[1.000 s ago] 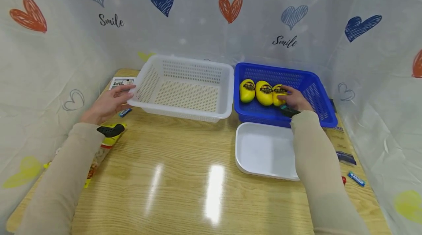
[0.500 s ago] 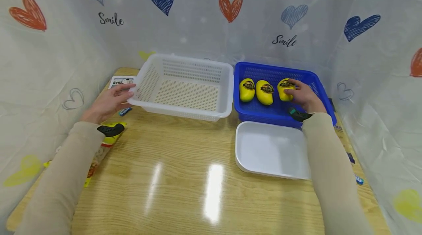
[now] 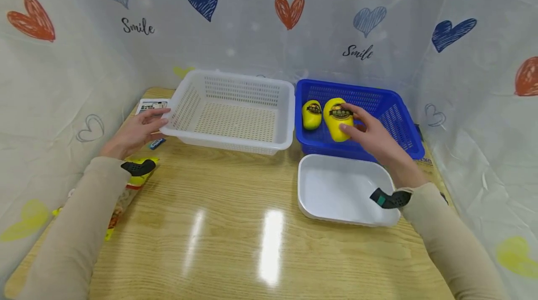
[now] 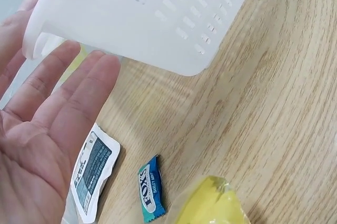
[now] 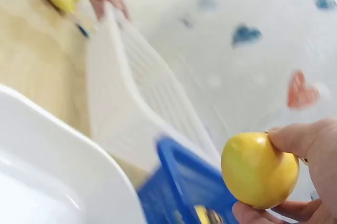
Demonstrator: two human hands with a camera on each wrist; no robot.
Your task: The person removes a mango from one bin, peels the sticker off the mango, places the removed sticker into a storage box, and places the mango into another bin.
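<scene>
In the head view, my right hand (image 3: 367,134) holds a yellow mango (image 3: 337,120) with a dark label, gripping it from its right side over the blue basket (image 3: 336,148). The right wrist view shows this mango (image 5: 258,171) between the thumb and fingers. A second mango (image 3: 311,115) lies at the left inside the blue basket. The held one covers the place where another mango lay. My left hand (image 3: 136,132) is at the left end of the white basket (image 3: 227,143), holding its rim, with several fingers (image 4: 79,95) under it in the left wrist view.
In front of the blue basket stands a white tray (image 3: 336,192). A yellow food bag (image 3: 126,202) lies beside my left forearm. A small blue candy packet (image 4: 151,190) and a white packet (image 4: 95,174) lie below my left hand. Printed curtain (image 3: 248,47) surrounds the table.
My right hand first shifted a mango rightward in the blue basket. It has since raised the mango and brought it left, over the middle one's place. My left hand has stayed on the white basket.
</scene>
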